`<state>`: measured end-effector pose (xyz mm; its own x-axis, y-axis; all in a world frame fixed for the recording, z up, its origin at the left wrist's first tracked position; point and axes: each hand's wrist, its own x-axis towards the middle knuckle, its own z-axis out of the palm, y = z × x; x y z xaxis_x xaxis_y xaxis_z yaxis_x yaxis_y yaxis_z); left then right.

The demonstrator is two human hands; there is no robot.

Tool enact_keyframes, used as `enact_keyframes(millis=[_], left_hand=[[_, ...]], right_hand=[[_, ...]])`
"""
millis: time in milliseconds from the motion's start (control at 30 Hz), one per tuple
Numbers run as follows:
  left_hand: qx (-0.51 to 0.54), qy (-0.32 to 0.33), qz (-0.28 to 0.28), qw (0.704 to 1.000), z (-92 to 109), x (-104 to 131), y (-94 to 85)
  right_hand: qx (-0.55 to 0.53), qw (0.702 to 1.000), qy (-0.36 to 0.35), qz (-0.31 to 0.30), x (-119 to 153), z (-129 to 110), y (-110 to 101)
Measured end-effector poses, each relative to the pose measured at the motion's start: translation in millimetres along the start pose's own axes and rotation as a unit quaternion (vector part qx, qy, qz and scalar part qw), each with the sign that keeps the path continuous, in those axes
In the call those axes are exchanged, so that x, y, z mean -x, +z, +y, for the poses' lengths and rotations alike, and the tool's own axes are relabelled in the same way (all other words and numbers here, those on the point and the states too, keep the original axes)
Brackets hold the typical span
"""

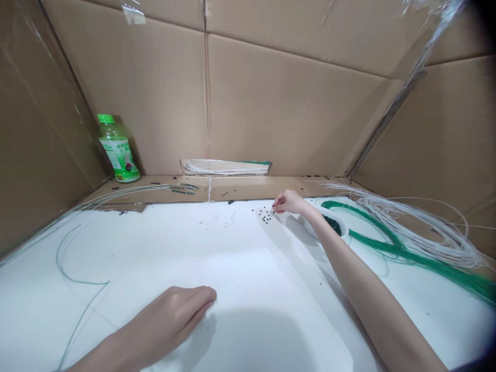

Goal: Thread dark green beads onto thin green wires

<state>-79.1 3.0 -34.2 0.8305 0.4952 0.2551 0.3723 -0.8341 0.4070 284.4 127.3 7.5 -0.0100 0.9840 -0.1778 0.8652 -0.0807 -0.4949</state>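
Observation:
My right hand (289, 202) reaches to the far side of the white surface, thumb and fingers pinched together. At its fingertips shows a dark speck that looks like a small bead. Just left of it lies a loose scatter of small dark beads (266, 217). Beneath my right forearm stands a white bowl (344, 232) filled with dark green beads (332, 224), partly covered by the arm. My left hand (182, 312) rests low in the view, left of the middle. Its fingers are pressed together, and whatever they hold is hidden.
Green strands (411, 254) and a coil of white strands (437, 232) lie at the right. A thin green strand (83, 282) curves at the left. Beaded strand ends (182, 189) lie at the back. A green bottle (119, 152) stands by the cardboard wall (263, 98), which has a slot (227, 167).

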Motion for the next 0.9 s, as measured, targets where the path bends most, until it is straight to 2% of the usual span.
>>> enact_keyframes(millis=[333,667,767,900], left_hand=[[-0.001,0.003,0.003,1.0,0.1,-0.7,-0.1],[-0.016,0.011,0.017,1.0,-3.3,1.7,2.8],[-0.019,0.011,0.024,0.999,-2.2,2.2,2.2],[-0.026,0.008,0.036,0.999,-1.7,2.6,1.9]], right_hand=[[0.003,0.999,-0.01,0.035,7.5,-6.7,-11.4],[0.007,0.992,-0.024,0.125,25.8,-0.2,-49.5],[0.041,0.992,-0.015,0.115,31.2,-4.0,-52.6],[0.104,0.993,0.015,0.051,29.7,-13.2,-38.1]])
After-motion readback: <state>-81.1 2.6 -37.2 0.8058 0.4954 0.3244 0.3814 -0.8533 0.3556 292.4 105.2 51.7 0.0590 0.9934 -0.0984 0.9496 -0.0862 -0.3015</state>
